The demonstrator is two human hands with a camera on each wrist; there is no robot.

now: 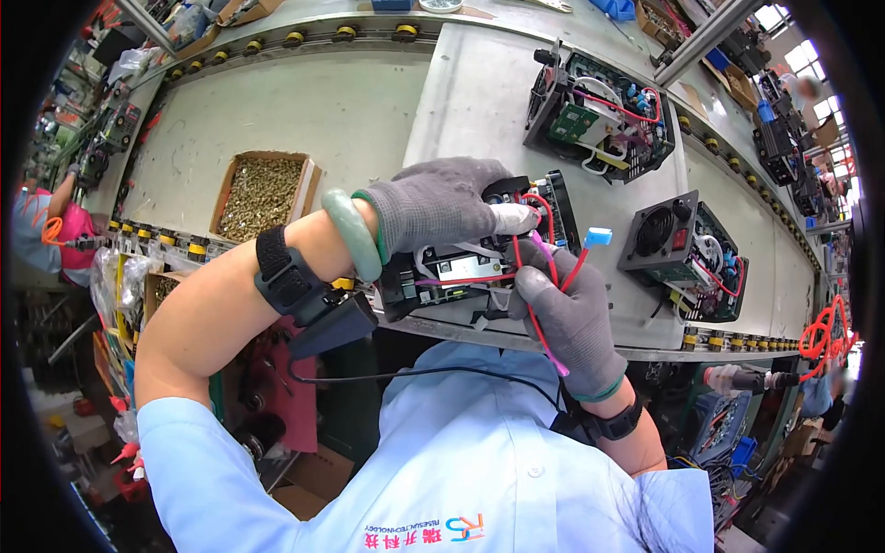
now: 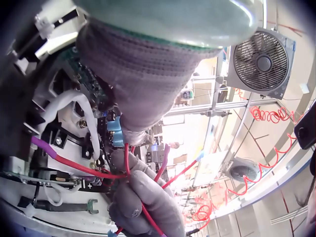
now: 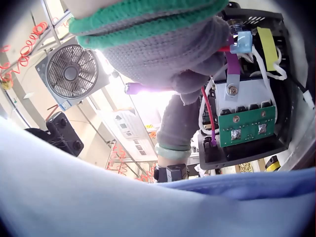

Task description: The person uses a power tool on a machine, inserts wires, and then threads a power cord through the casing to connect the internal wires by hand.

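In the head view, my gloved left hand (image 1: 433,203) reaches over an opened black-cased electrical unit (image 1: 466,269), its fingertips pinching a red wire (image 2: 127,158). Close below, my gloved right hand (image 1: 573,318) grips several red wires between thumb and curled fingers. One wire from that hand ends in a blue terminal (image 1: 598,237); another has a purple sleeve (image 1: 560,367) at its tip. A red wire with a purple sleeve (image 2: 43,147) runs from the unit to the right fingers. A green circuit board (image 3: 247,126) shows on the unit's side in the right wrist view.
Two similar opened units (image 1: 599,120) (image 1: 687,253) stand to the right on the metal worktop (image 1: 470,101). A cardboard box (image 1: 312,189) of small brass-coloured parts lies left. Yellow-and-black rollers (image 1: 345,34) line the edges. A wrench (image 2: 74,206) lies by the unit.
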